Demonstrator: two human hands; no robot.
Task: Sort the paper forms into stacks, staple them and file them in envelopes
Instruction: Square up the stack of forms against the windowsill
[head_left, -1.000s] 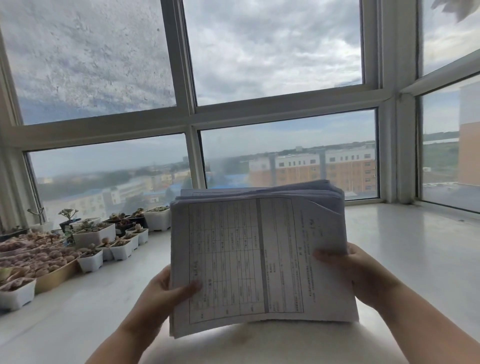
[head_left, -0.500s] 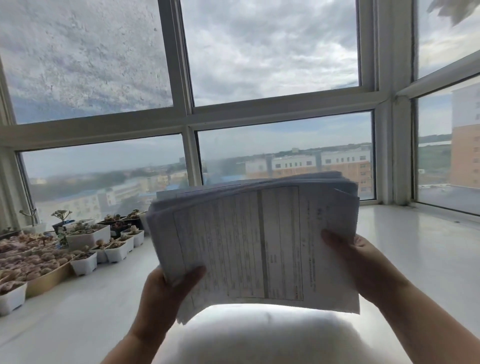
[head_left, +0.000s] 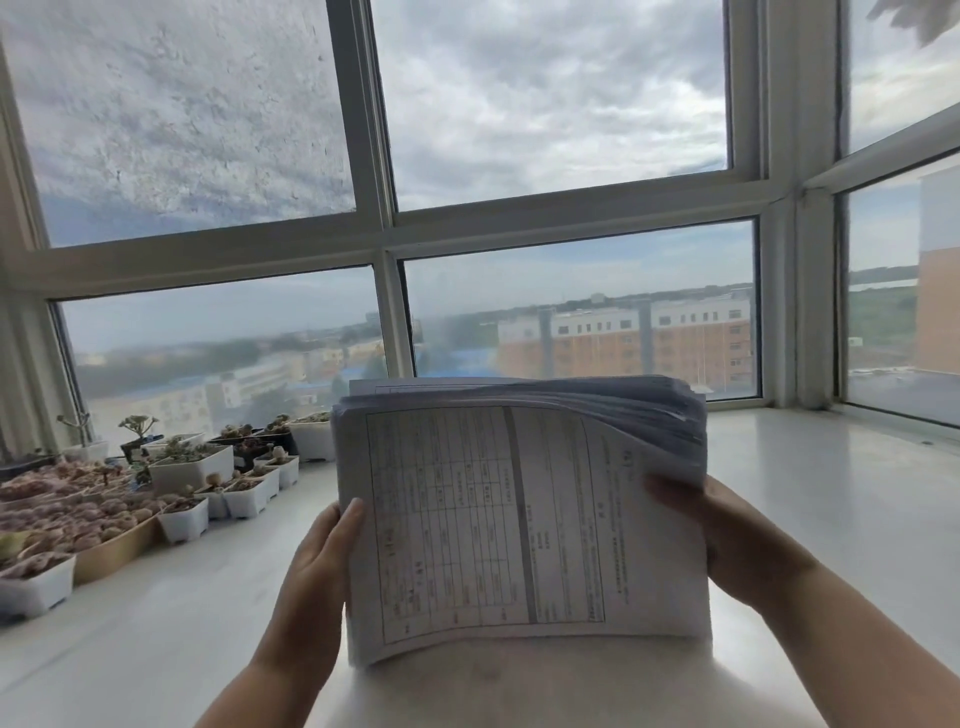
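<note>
paper forms (head_left: 519, 519) stand upright, gripped by left hand (head_left: 317, 561) and right hand (head_left: 727, 540).

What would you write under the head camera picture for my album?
Two hands, left hand and right hand, hold a thick stack of paper forms upright before a big window.

One thick stack of paper forms (head_left: 519, 519) is held by two hands; left of the stack stand roughly a dozen small white plant pots (head_left: 244, 493).

Both hands, left (head_left: 317, 566) and right (head_left: 727, 540), grip upright form stack (head_left: 519, 519) above sill (head_left: 831, 493).
</note>
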